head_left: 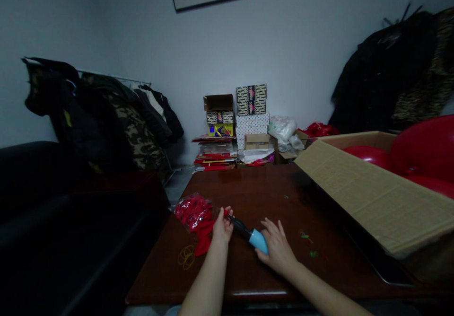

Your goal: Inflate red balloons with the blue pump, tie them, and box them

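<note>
A hand pump (258, 241) with a light blue body and a black nozzle end lies slantwise between my hands, above the brown table (248, 188). My left hand (223, 226) is closed around a small piece of red balloon at the nozzle tip. On the blue end of the pump rests my right hand (278, 247), its fingers spread and partly raised. A clear plastic bag of red balloons (194, 211) lies left of my left hand, with loose red balloons (203, 238) beside it. Yellow rubber bands (186, 257) are near the table's left edge.
An open cardboard box (376, 195) holding inflated red balloons (425, 150) stands at the right. Small green and red scraps (312, 254) lie right of my right hand. Stacked boxes (251, 112) are behind the table; a black sofa (71, 250) is at the left.
</note>
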Demonstrator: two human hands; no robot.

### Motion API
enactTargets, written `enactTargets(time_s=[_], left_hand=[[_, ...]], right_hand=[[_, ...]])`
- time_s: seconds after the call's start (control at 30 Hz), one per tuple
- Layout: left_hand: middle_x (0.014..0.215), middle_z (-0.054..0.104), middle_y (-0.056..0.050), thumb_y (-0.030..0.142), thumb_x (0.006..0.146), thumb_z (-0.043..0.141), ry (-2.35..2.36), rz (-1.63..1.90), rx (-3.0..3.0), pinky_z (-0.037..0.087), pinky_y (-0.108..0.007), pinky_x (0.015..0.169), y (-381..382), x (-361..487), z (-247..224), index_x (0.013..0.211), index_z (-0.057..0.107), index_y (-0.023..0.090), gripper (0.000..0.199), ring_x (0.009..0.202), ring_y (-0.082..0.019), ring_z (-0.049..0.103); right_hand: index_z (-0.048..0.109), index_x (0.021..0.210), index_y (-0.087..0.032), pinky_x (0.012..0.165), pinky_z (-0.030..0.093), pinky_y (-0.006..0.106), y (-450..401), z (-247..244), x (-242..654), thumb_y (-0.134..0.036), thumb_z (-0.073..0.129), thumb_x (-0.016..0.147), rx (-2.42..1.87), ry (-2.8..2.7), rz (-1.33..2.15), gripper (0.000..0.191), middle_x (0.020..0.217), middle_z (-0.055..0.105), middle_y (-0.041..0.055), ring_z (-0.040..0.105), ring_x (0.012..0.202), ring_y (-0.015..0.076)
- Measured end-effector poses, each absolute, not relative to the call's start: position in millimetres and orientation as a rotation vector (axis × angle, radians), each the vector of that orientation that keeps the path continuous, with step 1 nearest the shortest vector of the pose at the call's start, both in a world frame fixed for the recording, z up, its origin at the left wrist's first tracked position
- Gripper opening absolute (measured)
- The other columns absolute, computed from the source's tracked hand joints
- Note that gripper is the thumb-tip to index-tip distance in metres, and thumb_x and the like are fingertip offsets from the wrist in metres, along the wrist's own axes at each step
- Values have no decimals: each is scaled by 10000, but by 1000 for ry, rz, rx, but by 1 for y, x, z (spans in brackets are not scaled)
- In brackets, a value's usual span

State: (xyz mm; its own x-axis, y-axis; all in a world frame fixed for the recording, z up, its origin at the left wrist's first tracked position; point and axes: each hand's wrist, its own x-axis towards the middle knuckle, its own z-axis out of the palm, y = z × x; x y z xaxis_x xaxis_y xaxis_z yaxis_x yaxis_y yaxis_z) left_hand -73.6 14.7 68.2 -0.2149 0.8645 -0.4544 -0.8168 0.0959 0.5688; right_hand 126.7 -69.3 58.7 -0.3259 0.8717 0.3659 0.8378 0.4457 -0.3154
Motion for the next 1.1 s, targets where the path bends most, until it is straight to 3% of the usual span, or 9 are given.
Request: enactTargets(time_s=[0.17, 0.43, 0.73, 0.9, 1.0, 1.1], left_hand=[[950, 667, -97, 284, 807, 583, 921, 1544, 191, 503, -241, 664, 7, -65, 67, 808, 648, 139, 159, 840, -158, 638], [1024, 659, -98, 221, 803, 579, 811, 1510, 276, 503, -253, 687, -4, -53, 60, 883, 647, 155, 124, 920, -177, 624], [1018, 653, -91, 188, 783, 584, 823, 1404, 304, 489, -268, 683, -4, -47, 55, 914, 614, 157, 137, 893, -180, 628], [1033, 636, -89, 256, 821, 535, 785, 1372, 253, 493, -372, 729, -5, -36, 56, 900, 556, 175, 116, 921, -222, 622], [945, 641, -69, 283, 836, 505, 762, 1371, 202, 491, -412, 725, -4, -28, 56, 855, 518, 185, 100, 853, -221, 635], [718, 597, -13, 282, 839, 491, 803, 1417, 207, 498, -369, 653, -1, -19, 55, 808, 496, 182, 104, 622, -155, 607]], right_hand=[[579, 989, -168, 1079, -9, 485, -70, 64, 126, -398, 571, 655, -1491, -2202, 154, 406, 1293, 470, 130, 290, 1286, 273], [596, 969, -179, 1076, 32, 476, -73, 69, 127, -431, 555, 662, -1574, -2169, 256, 400, 1266, 492, 120, 319, 1267, 280], [594, 1011, -168, 1082, 34, 443, -74, 65, 129, -425, 531, 685, -1602, -2144, 287, 420, 1218, 524, 110, 326, 1260, 266], [608, 985, -163, 1074, 43, 470, -74, 62, 127, -441, 526, 695, -1654, -2127, 295, 410, 1217, 528, 122, 329, 1255, 289], [615, 976, -159, 1075, 39, 470, -75, 62, 124, -449, 525, 703, -1678, -2123, 300, 409, 1217, 530, 123, 321, 1261, 293], [612, 1003, -140, 1081, 14, 458, -79, 65, 120, -450, 494, 736, -1698, -2117, 300, 425, 1217, 528, 130, 307, 1272, 287]])
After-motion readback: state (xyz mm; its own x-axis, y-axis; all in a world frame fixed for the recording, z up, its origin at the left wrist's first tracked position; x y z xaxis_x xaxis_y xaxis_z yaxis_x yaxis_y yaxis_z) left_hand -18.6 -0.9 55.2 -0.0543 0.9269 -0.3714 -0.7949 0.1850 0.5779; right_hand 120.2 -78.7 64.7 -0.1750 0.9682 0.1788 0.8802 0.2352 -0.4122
